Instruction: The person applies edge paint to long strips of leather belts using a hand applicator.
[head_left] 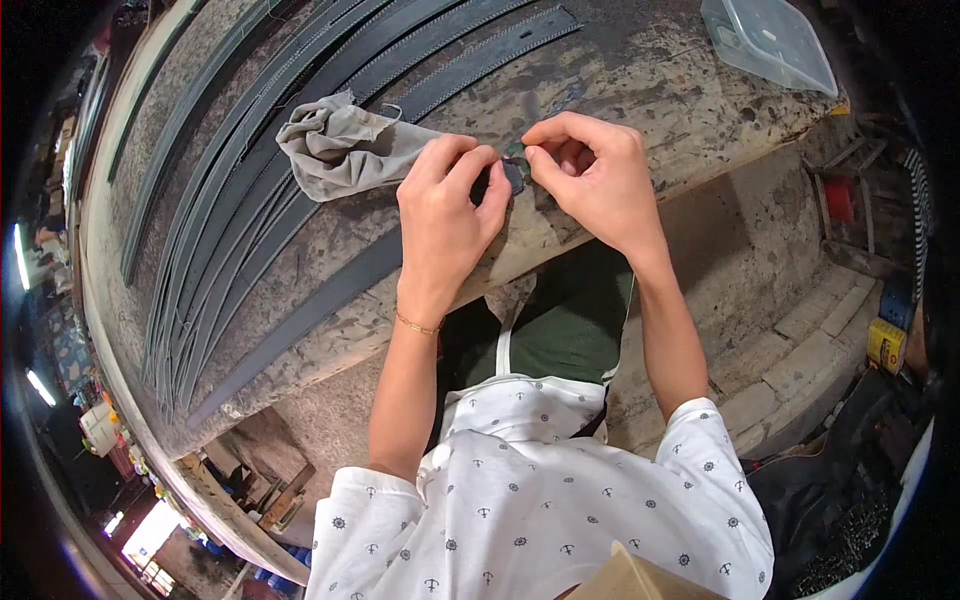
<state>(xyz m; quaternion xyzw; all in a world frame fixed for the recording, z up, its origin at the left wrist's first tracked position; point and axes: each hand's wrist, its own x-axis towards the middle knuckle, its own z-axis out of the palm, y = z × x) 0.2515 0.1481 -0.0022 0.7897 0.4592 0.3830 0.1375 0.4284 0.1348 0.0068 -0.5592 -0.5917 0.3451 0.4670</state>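
A long dark grey strap [330,302] curves along the near side of the worktable and passes under my left hand [442,212]. That hand is closed, its thumb and fingers pinching the strap's end [514,176]. Close on the right, my right hand [602,182] has thumb and forefinger pinched together at the same end. Whatever lies between those fingertips is too small to make out. Touching my left hand's outer side is a crumpled grey cloth [345,150], lying over other straps.
Several dark straps with stitched edges [470,75] fan across the stained worktable [650,110]. A clear plastic container [770,45] stands at the far right corner. On the right, below table height, are a red object [838,200] in a frame and a yellow box [886,345].
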